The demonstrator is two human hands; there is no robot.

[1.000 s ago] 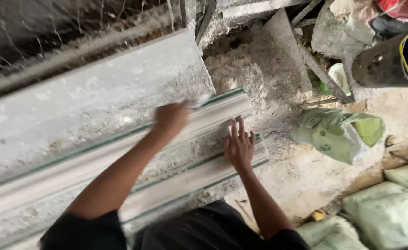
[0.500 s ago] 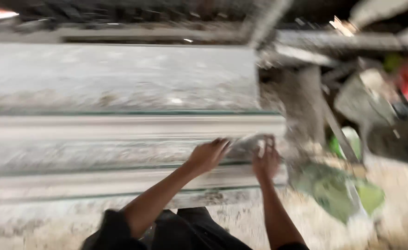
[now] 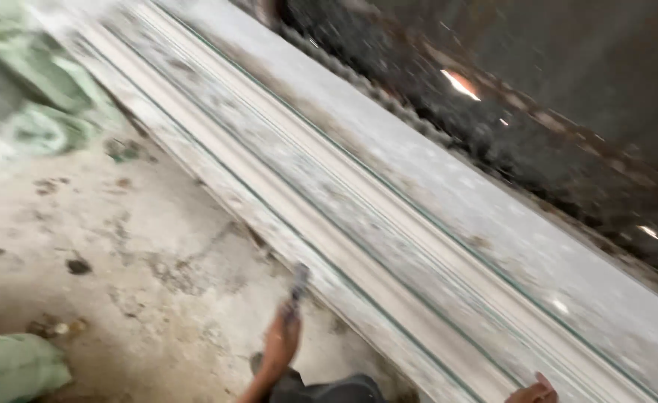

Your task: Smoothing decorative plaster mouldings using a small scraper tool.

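- Your left hand (image 3: pixel 283 342) is closed round a thin dark tool (image 3: pixel 297 283) — too blurred to name — whose tip points up at the near edge of the long moulded slab (image 3: pixel 389 224).
- Your right hand (image 3: pixel 532 391) shows only at the bottom edge, fingers lying on the slab's near right end; whether it is open or curled, you cannot tell.
- The slab is one long pale grey piece with green edge lines, running from far left to near right across the dusty floor (image 3: pixel 135 254).
- Containers — three green sacks can be counted: one (image 3: pixel 12 367) at the near left corner, two (image 3: pixel 42 97) blurred together at the far left. They look filled, but their contents are not visible.
- A dark wall (image 3: pixel 538 97) lies beyond the slab on the far right, with two bright spots on it.
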